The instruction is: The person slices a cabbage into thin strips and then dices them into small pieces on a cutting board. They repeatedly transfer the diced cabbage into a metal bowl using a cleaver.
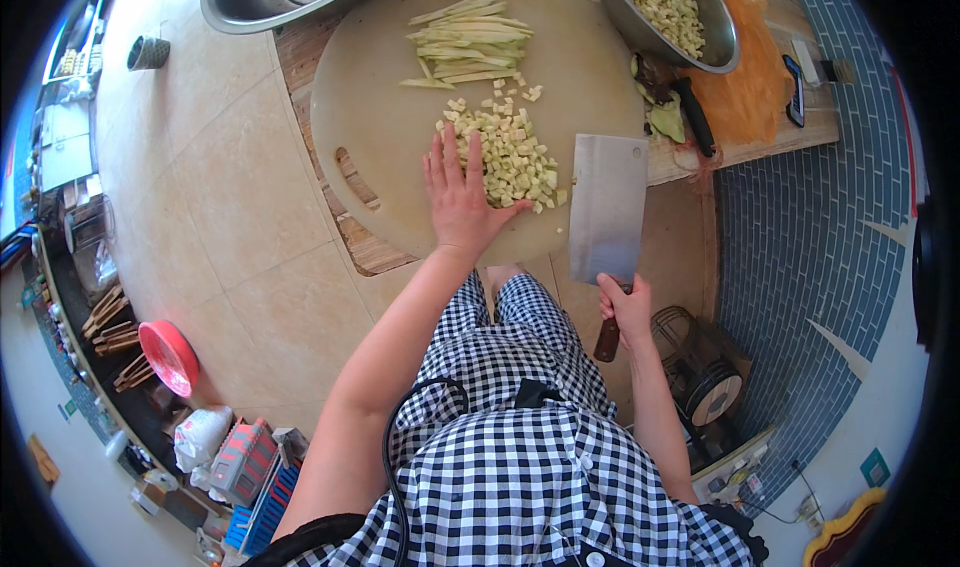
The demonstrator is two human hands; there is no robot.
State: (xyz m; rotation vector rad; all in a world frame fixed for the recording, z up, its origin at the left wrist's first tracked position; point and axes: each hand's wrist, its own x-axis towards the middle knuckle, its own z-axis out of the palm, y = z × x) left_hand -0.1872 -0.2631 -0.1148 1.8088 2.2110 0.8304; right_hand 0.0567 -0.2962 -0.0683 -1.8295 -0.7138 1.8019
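My left hand lies spread, palm down, against the left side of a heap of pale green diced vegetable, covering part of it. In my right hand is a cleaver, gripped by its wooden handle. Its broad blade points away from me, just off the board's right edge. The dice rest on a large round plastic cutting board with a slot handle at its left. Beyond the heap lies a bundle of vegetable strips, with a few loose cubes between the two.
A steel bowl of dice stands far right, near a black-handled knife, peelings, an orange plastic bag and a phone. Another steel basin is at the far left. A fan stands low on the right.
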